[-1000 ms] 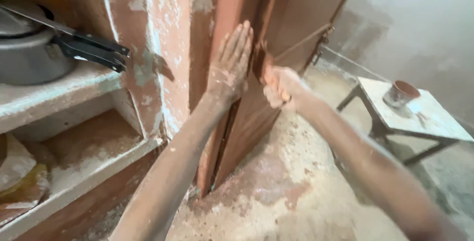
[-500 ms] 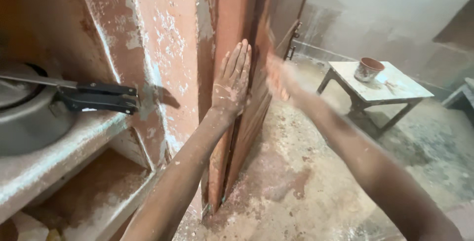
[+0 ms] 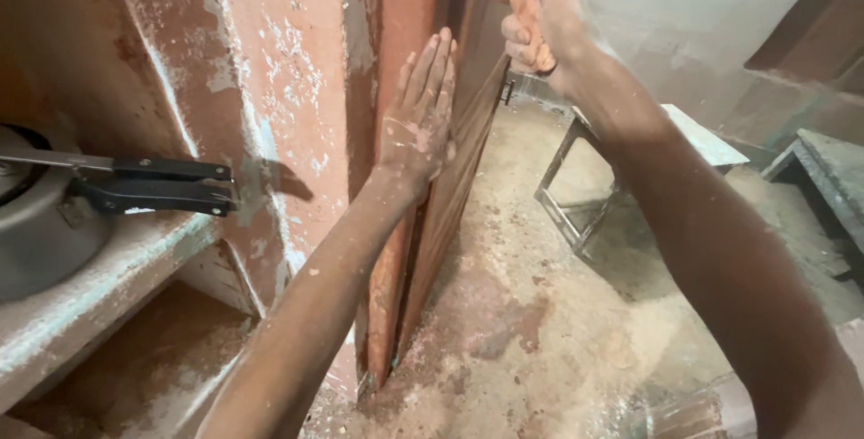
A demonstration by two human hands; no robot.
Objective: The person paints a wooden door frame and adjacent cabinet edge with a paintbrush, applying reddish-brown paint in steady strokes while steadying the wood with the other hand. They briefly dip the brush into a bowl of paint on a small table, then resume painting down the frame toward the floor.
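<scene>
My left hand (image 3: pixel 421 120) lies flat, fingers together and pointing up, against the edge of a reddish-brown wooden door (image 3: pixel 454 196) that stands ajar. My right hand (image 3: pixel 549 16) is higher up on the door's face, its fingers curled around a folded orange-brown piece that looks like sandpaper (image 3: pixel 526 25), which presses on the wood. Both forearms are dusted with fine powder. Most of the piece is hidden inside the fist.
A worn, paint-flaked wall post (image 3: pixel 279 106) stands left of the door. A metal pot (image 3: pixel 36 223) with long black handles (image 3: pixel 157 185) sits on a dusty shelf (image 3: pixel 108 282). A small grey table (image 3: pixel 693 138) and a bench (image 3: pixel 828 169) stand on the dust-covered floor (image 3: pixel 540 331).
My right hand has slid upward along the door face with the orange-brown piece. My left hand stays flat on the door edge. The view has turned, and the cup on the small table is out of sight.
</scene>
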